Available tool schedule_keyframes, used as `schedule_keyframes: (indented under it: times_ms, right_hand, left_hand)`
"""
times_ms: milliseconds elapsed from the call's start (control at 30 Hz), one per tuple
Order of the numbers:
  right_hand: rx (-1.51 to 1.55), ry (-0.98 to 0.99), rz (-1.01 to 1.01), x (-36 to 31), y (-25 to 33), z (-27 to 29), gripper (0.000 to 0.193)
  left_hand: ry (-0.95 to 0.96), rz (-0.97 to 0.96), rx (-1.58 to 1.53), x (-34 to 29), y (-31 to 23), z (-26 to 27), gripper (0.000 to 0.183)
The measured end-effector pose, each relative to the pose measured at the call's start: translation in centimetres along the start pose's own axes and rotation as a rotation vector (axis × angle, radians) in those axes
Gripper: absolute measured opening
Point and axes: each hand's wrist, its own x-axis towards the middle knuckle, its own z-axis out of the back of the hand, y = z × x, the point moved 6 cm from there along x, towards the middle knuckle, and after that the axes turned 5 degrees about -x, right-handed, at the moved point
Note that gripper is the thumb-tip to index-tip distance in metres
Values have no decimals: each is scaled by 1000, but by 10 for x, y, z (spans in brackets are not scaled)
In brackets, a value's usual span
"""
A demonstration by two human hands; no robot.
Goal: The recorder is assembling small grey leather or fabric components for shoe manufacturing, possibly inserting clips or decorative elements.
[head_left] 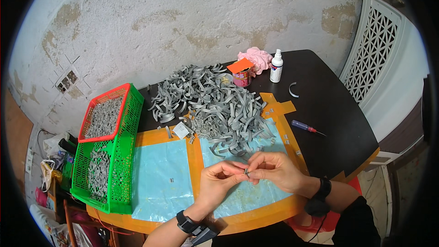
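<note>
My left hand [220, 178] and my right hand [273, 170] meet over the blue sheet at the table's near side. Between their pinched fingertips sits a small grey piece [247, 172], held by both hands at once; its exact shape is mostly covered by the fingers. Just beyond the hands spreads a large heap of curved grey strips [228, 105], with smaller grey pieces [206, 126] mixed in at its near left. One tiny grey piece [172, 180] lies alone on the blue sheet [157, 164], left of my left hand.
At the left, a green basket [120, 155] and a red basket [122, 110] hold many small grey pieces. A screwdriver [306, 127], a single curved strip [293, 89], a white bottle [276, 66], a can [241, 77] and a pink cloth [257, 58] lie farther off. Orange tape [194, 155] borders the sheets.
</note>
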Motion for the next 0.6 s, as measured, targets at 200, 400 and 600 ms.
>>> schedule_keyframes:
  times_ms: [200,400,600]
  right_hand:
    - [65,0,-94,0,-5,4,18]
    - [110,53,-114,-1,1,-2,18]
    - [109,84,-98,-2,4,-3,16]
  left_hand:
    - [75,-47,77,-1,0,-2,9]
    - [102,-121,142,1,2,1,11]
    - [91,-157,244,0,-4,-1,13]
